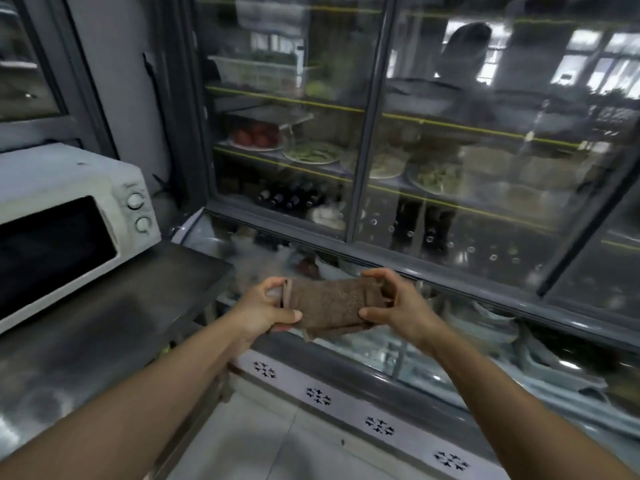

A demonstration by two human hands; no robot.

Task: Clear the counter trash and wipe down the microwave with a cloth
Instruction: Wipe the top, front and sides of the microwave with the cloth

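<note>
A folded brown cloth (pixel 332 306) is stretched between both my hands at the centre of the view, in the air over the edge of a glass-topped chest freezer. My left hand (pixel 266 306) pinches its left end and my right hand (pixel 391 306) grips its right end. The white microwave (pixel 69 188) stands on the steel counter (pixel 114 306) at the left, door shut, with two round knobs on its right side. It is well to the left of the cloth and neither hand touches it.
A tall glass-door fridge (pixel 374 133) with plates of food and bottles fills the wall ahead. Below it runs the glass-topped chest freezer (pixel 467 341). Tiled floor (pixel 263 445) lies between the counter and the freezer.
</note>
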